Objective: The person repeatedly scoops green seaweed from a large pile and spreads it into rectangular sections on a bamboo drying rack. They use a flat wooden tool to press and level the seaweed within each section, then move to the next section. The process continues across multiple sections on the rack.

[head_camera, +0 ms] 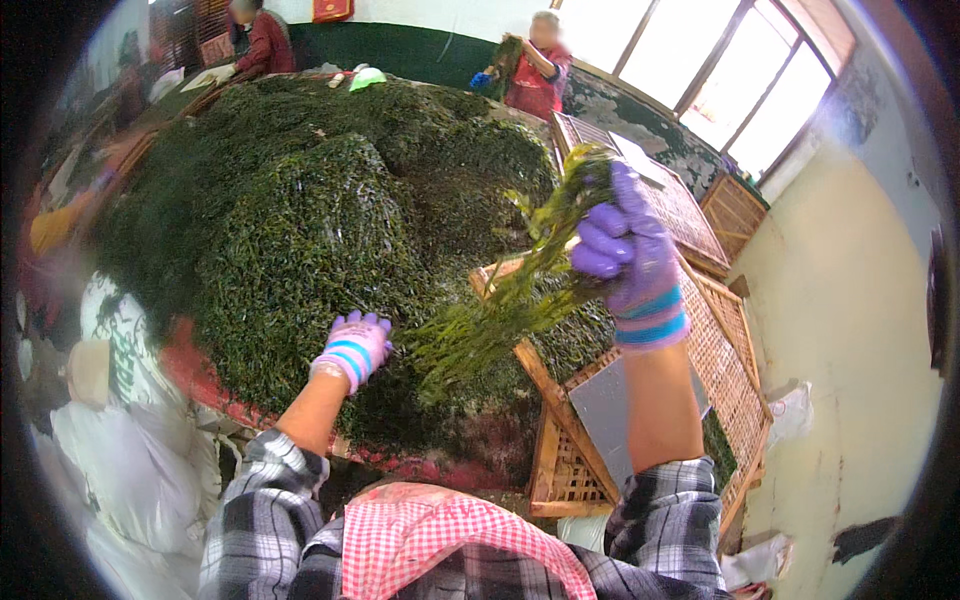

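Observation:
A big heap of dark green seaweed [315, 232] covers the red-topped table [196, 367] before me. Raised at the right, my right hand [634, 240], in a purple-coated glove with blue stripes, grips a bunch of yellowish-green seaweed [499, 326]. Its strands trail down and left towards the heap. My left hand [352, 346], gloved alike, rests against the near side of the heap. Its fingertips reach into or behind the strands, so whether it grasps any is hidden. Under my right forearm lies a grey flat panel [604, 412] on a wood-framed woven tray [574, 465].
More woven trays [724, 360] lean along the right side. White sacks [124, 465] stand at the lower left. One person [536, 75] across the table lifts seaweed; another person [262, 41] works at the far left. A light green bowl-like item [367, 78] lies behind the heap.

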### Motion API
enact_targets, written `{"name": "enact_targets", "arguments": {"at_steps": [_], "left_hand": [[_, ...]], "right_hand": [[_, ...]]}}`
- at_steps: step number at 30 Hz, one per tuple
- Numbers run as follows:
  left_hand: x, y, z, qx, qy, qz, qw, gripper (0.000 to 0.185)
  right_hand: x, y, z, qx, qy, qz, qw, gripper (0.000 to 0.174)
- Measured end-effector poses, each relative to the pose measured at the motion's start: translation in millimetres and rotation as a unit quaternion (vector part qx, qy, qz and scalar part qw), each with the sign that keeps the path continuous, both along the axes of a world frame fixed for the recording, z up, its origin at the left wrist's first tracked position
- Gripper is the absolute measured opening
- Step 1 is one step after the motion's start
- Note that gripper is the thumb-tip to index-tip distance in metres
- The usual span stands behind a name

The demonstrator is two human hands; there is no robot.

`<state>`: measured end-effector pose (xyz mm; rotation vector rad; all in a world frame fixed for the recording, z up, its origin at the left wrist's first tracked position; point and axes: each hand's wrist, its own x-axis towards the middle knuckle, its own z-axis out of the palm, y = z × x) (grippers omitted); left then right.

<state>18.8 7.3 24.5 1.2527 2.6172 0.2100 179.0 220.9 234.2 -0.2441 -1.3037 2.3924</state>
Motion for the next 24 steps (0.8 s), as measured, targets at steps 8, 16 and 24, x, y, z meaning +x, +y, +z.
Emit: {"name": "enact_targets", "arguments": {"at_steps": [8, 16, 24], "left_hand": [[94.9, 47.4, 11.8, 0.483, -0.292, -0.145, 0.813, 0.039], [42.4, -20.5, -60.9, -0.111, -0.026, -0.172, 0.978, 0.05], [58.3, 70.0, 26.6, 0.521, -0.338, -0.149, 0.77, 0.061]], "right_hand": [[-13.8, -34.0, -69.6, -0.08, -0.049, 0.039, 0.995, 0.023], [45.2, 18.3, -39.5, -0.06, 0.056, -0.035, 0.996, 0.021], [45.6, -29.8, -82.2, -0.126, -0.061, 0.029, 0.99, 0.026]]}}
